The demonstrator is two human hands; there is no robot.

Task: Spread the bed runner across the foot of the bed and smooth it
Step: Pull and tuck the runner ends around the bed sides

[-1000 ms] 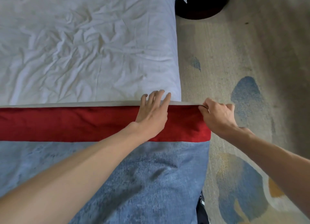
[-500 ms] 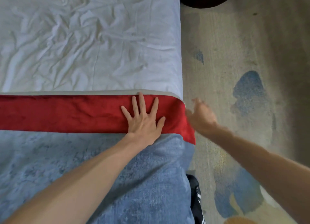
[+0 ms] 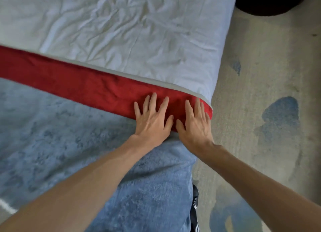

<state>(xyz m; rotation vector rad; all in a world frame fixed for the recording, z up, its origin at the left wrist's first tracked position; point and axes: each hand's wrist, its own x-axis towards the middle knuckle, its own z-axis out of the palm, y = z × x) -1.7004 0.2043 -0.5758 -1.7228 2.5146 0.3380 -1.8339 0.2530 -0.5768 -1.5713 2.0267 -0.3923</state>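
1. The left hand [image 3: 152, 122] and left forearm [image 3: 86, 183] are bare, uncovered to the picture's lower edge.
2. The right hand [image 3: 195, 125] and right forearm [image 3: 251, 176] are bare too, tendons ridging the hand's back.
3. A black shoe [image 3: 194, 202] with white stripes shows low down.

Bed runner [image 3: 73, 80] laid flat across the bed [image 3: 121, 28], its right end at the mattress edge.
Its red plush band runs slantwise from the left down to the bed's right side. A thin pale-grey trim lines the far edge, where it meets the creased white sheet. Nearer me it carries on as mottled blue pile (one piece, as far as I can tell), and the cloth turns down over the right edge.
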